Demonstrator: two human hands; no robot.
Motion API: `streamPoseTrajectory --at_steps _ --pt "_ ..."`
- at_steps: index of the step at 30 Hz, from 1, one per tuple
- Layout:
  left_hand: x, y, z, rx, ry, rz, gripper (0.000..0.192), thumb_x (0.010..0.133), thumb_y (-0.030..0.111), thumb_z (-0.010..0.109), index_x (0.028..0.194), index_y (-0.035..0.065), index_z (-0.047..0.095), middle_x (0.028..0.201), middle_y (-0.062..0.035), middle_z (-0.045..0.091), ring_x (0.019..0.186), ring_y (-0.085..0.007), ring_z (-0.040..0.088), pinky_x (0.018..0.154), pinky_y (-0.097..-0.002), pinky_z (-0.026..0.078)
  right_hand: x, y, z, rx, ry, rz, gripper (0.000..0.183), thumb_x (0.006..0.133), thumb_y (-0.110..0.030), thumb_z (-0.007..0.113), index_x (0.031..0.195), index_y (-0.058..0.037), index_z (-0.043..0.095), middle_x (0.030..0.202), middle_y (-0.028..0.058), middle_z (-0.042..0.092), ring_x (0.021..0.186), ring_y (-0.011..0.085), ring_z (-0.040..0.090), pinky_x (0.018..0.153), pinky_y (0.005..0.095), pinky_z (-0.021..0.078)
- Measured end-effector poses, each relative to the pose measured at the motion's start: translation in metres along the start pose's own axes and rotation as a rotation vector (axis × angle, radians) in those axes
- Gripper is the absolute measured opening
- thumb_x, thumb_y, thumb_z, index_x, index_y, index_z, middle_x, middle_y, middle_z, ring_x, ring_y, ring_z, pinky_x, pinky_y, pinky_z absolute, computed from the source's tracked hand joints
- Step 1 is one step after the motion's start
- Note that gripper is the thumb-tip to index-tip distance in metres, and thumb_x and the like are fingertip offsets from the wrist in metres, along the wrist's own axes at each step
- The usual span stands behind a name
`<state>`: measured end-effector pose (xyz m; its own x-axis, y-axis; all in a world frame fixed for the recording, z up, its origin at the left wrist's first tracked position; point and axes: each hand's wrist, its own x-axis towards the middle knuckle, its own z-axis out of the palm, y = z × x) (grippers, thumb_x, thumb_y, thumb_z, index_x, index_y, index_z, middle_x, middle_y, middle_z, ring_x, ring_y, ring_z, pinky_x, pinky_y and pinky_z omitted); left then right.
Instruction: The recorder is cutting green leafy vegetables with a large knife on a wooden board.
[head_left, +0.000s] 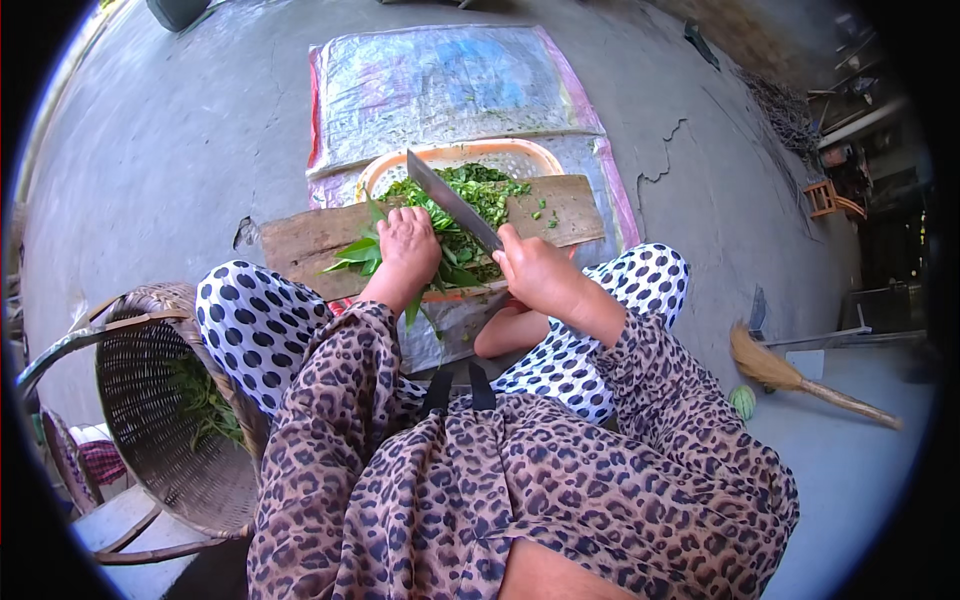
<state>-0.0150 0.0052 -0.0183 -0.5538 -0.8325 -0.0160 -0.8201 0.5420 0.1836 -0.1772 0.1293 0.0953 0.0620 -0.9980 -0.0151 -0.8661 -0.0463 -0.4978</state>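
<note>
My left hand (407, 251) presses a bunch of green leaves (363, 255) down on a worn wooden board (319, 244). In my right hand (534, 266) is the handle of a long-bladed knife (454, 196), its blade slanting up and left above the greens. Chopped leaves (480, 187) are heaped on the board and past its far edge. The board lies across an orange-rimmed plastic basket (529, 148) with a perforated wall. Some leaf tips hang over the near side of the basket. The knife's handle is mostly hidden in my fist.
Under the basket a flattened woven plastic sack (450, 75) covers part of the cracked concrete floor (202, 142). A wicker basket (161, 352) holding some greens (202, 405) lies tipped at my left. A straw broom (772, 367) and a striped green round fruit (742, 402) are at the right.
</note>
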Motion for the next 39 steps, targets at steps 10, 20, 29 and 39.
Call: streamPoseTrajectory --at_steps 10,20,29,39 --pt "0.007 0.003 -0.004 0.043 -0.088 0.012 0.030 0.084 0.019 0.050 0.107 -0.0008 0.055 0.108 -0.0182 0.060 0.103 -0.0327 0.056 0.087 -0.0456 0.042 -0.003 0.011 0.021 -0.102 -0.114 -0.009 0.017 0.083 -0.001 0.052 0.094 0.0088 0.043 0.061 0.0269 0.059 0.059 0.0441 0.062 0.054 0.0499 0.0499" --pt "0.009 0.004 0.005 0.141 -0.019 0.057 0.028 0.082 0.020 0.051 0.101 0.0007 0.057 0.099 -0.0160 0.061 0.095 -0.0300 0.057 0.082 -0.0428 0.043 0.064 0.026 0.050 -0.132 -0.179 -0.021 0.020 0.074 0.004 0.054 0.089 0.0119 0.045 0.068 0.0284 0.062 0.066 0.0425 0.065 0.057 0.0458 0.0532" --pt "0.007 0.004 0.001 0.103 -0.052 0.025 0.034 0.086 0.026 0.053 0.108 0.0006 0.054 0.107 -0.0158 0.058 0.102 -0.0302 0.055 0.085 -0.0439 0.042 0.063 0.040 0.055 -0.042 0.020 0.037 0.017 0.087 -0.006 0.054 0.093 0.0066 0.045 0.067 0.0257 0.062 0.064 0.0431 0.064 0.058 0.0496 0.0515" --pt "0.009 0.006 -0.004 0.069 -0.145 -0.017 0.036 0.086 0.023 0.050 0.113 -0.0009 0.051 0.112 -0.0175 0.058 0.106 -0.0312 0.054 0.089 -0.0432 0.041 0.006 -0.001 0.012 -0.111 -0.134 0.052 0.016 0.083 -0.003 0.052 0.093 0.0062 0.044 0.064 0.0256 0.061 0.062 0.0421 0.064 0.055 0.0492 0.0516"
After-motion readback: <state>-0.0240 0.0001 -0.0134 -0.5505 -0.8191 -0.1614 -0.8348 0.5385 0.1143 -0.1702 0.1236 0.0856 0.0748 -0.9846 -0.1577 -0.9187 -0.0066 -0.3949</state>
